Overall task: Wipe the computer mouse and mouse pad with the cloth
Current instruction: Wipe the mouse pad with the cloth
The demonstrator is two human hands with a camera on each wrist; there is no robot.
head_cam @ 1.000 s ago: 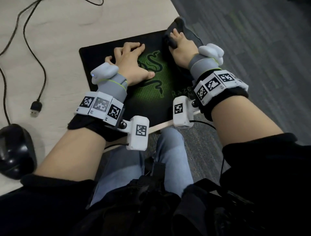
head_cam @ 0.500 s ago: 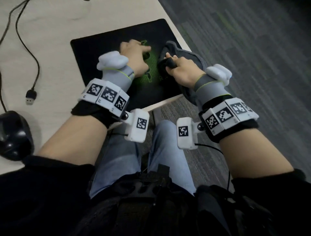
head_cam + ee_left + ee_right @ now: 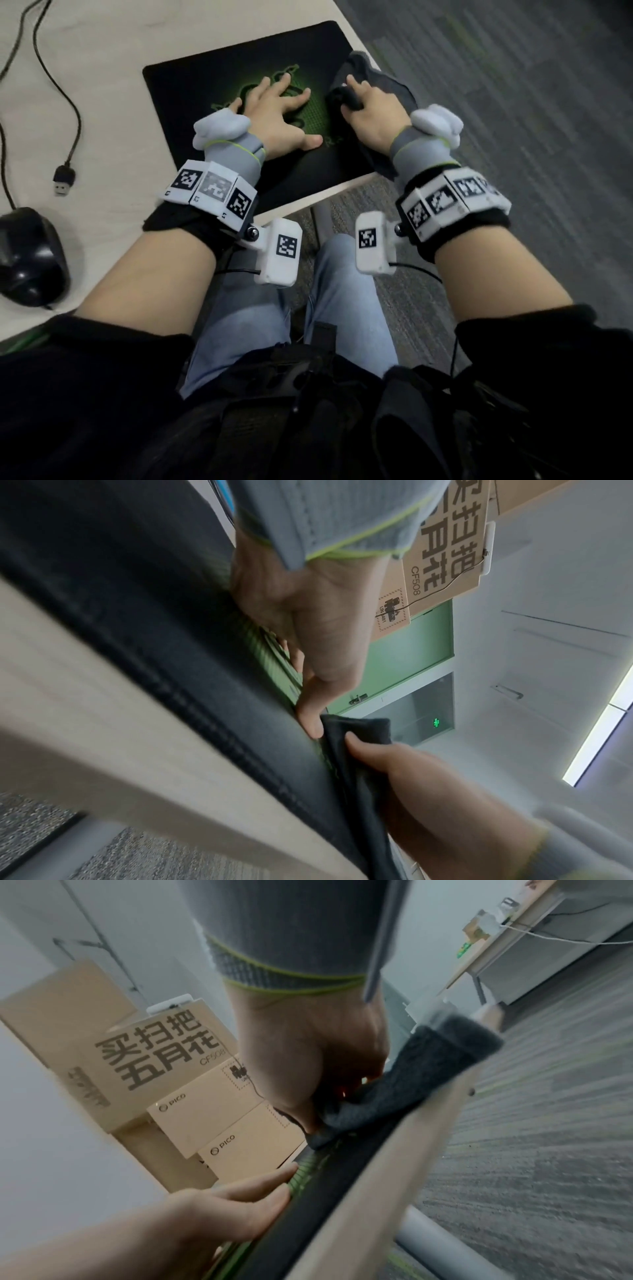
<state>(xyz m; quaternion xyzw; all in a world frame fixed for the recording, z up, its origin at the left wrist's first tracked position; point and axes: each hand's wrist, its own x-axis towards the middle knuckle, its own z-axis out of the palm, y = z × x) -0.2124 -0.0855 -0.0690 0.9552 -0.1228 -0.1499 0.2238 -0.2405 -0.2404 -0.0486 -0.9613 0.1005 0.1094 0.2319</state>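
Dark grey cloth [image 3: 373, 82] sits bunched under the right hand [image 3: 373, 116], which has drawn back along the right side of the mouse pad [image 3: 212, 78] from the pad's far right corner, where it worked a second ago. The left hand [image 3: 277, 109] kept its place on the green logo in the pad's middle. The right hand's fingers are curled round a fold of the cloth and press it down onto the pad; in the right wrist view the right hand [image 3: 315, 1053] pinches the cloth [image 3: 411, 1074] against the pad's surface. The left hand lies flat with fingers spread and thumb out, palm down on the pad; the left wrist view shows its thumb tip close to the cloth [image 3: 356, 731], though I cannot tell whether they touch.

The pad lies at the near right corner of the pale wooden desk [image 3: 102, 51]. Its near edge runs close along the desk's front edge, and part of the cloth hangs past the desk's right edge over grey carpet [image 3: 513, 102]. Left of the pad is bare desk, crossed by a black cable ending in a USB plug [image 3: 64, 180]. The black computer mouse [image 3: 29, 255] rests well left of the pad, near the desk's front edge, touched by neither hand.
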